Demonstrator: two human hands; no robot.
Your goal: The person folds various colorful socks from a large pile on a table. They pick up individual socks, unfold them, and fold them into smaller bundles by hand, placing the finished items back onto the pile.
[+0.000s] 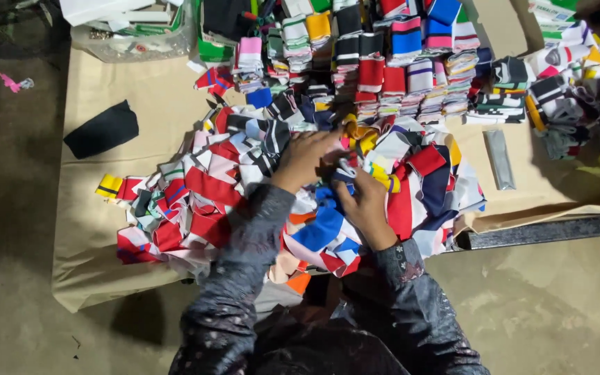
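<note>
Looking down, I see both hands buried in the loose heap of cloth scraps (196, 201) spread over the brown paper sheet (154, 90). My left hand (303, 158) lies palm down on the heap, fingers curled onto a striped scrap; whether it actually grips anything I cannot tell. My right hand (364, 201) is half closed, its fingertips pinching a small white scrap (345, 170) just between the two hands. Beyond the heap, neat stacks of folded pieces (383, 76) run along the far side, touching the heap's far edge. A black cloth (102, 130) lies alone on the paper to the left, well apart from the heap, with bare paper around it. A slim grey packet (500, 160) lies on bare paper to the right. A dark metal bar (550, 230) borders the paper's near right edge. Bare floor (557, 312) opens up on both sides of me.
</note>
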